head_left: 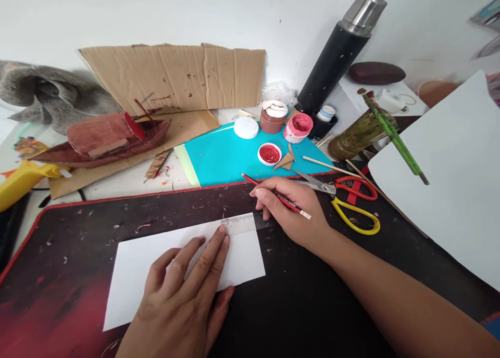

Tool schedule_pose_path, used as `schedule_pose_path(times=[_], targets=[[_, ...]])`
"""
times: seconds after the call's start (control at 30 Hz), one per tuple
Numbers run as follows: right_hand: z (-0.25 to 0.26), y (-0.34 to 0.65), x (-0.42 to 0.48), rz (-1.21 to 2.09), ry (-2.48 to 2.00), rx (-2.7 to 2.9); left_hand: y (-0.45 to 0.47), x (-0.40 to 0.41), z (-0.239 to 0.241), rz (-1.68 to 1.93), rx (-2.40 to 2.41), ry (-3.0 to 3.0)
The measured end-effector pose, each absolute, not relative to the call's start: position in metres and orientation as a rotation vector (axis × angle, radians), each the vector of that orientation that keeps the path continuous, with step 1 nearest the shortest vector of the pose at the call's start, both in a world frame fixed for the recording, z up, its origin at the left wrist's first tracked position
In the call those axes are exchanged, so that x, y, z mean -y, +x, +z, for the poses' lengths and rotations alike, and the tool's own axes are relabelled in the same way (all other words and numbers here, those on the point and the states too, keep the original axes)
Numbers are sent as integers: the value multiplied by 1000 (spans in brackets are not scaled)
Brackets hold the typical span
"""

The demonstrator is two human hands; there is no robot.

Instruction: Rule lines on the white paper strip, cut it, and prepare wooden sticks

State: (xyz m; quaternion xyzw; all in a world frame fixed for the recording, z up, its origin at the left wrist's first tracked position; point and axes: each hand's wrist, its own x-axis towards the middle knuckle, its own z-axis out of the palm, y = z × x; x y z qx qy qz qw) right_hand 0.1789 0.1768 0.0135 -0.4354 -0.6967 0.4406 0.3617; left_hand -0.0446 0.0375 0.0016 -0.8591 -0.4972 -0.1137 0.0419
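L fingers (203,261) on ruler (239,225), ppr (128,275) under

We can read no word or number for certain. Pale lettering runs along the red-and-black pencil (289,204), near the far edge of the dark mat (89,228), but it is too small for us to make out. The clear ruler (239,225), at the far right corner of the white paper (130,275) and jutting past its right edge, bears tiny marks that we cannot resolve into figures.
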Motion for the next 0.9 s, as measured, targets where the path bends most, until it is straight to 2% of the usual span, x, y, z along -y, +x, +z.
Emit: schedule_pose_path(times=[0.9], targets=[[6,179,-179,1152,-1080,1810,-46,-38,2,-345,1499,-2609]])
